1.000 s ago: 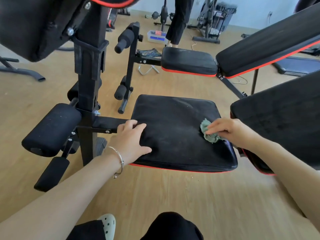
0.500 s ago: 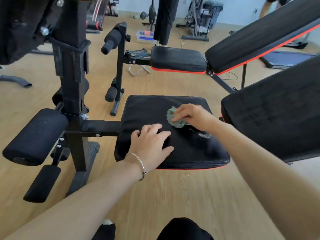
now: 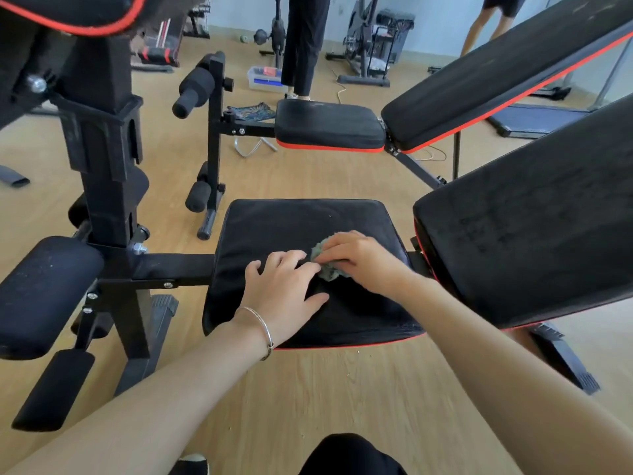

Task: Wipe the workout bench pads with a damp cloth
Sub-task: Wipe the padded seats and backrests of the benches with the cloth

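A pale wood-plank floor (image 3: 308,399) runs through a gym room to a light wall at the back. In the foreground stands a bench with a squarish black seat pad (image 3: 291,224), soft-cornered, with a matte, slightly dusty skin and a thin red trim along its near edge. To its right a long black back pad (image 3: 534,234) tilts upward, its surface marked with faint smudges. At the left a black steel frame (image 3: 106,166) of square tubing, bolted at the joints, carries a thick cylindrical foam roller (image 3: 44,293). The cloth (image 3: 329,272), a small grey-green crumpled wad with a nubby weave, lies on the middle of the seat pad, toward its right side. The right hand (image 3: 359,258) covers it, fingers curled over the wad and pressing it on the pad. The left hand (image 3: 284,286) rests flat on the pad just beside the cloth, fingers spread and straight, holding nothing; its fingertips almost meet the right hand. A thin silver bracelet (image 3: 263,329) circles the left wrist. Behind stands a second bench (image 3: 329,123) of the same black and red build, its back raised. Farther off a person (image 3: 303,39) in dark trousers stands by a clear plastic bin (image 3: 265,78), near an exercise bike (image 3: 373,39), and a treadmill (image 3: 534,120) lies at the right.
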